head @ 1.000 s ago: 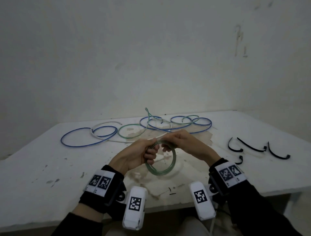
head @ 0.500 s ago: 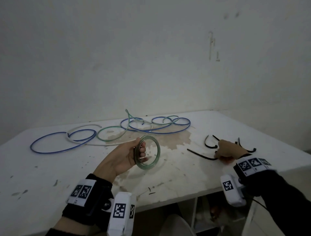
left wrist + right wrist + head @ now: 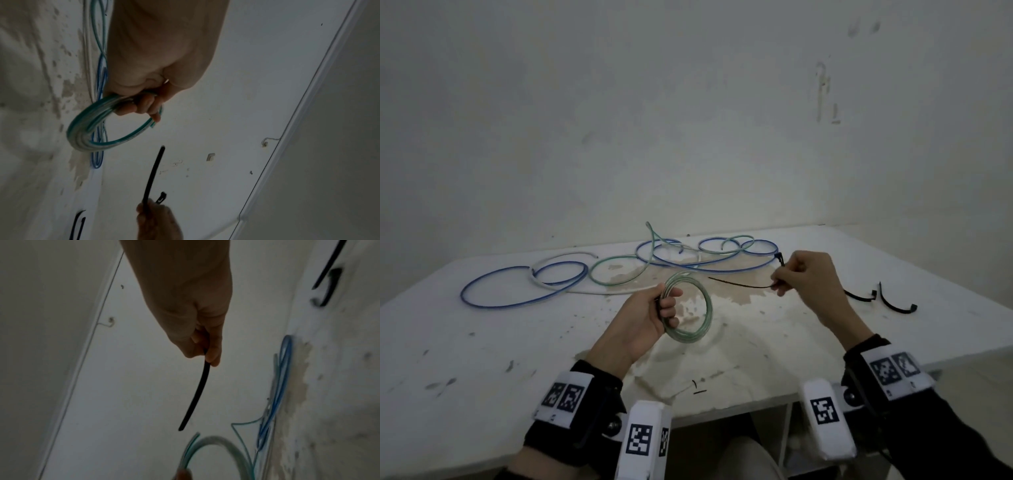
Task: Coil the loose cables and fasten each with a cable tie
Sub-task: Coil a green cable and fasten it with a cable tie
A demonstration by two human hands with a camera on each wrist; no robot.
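Holding one green cable coil (image 3: pixel 688 308) in left hand (image 3: pixel 643 322), fingers curled through it, off the bench (image 3: pixel 482 342) | right hand (image 3: pixel 806 277) pinches a black cable tie (image 3: pixel 739 283), tip aimed at the coil, not touching | coil wound, unfastened | beyond both hands: loose cables (image 3: pixel 558 277) uncoiled | right of right hand: spare ties (image 3: pixel 880 298)
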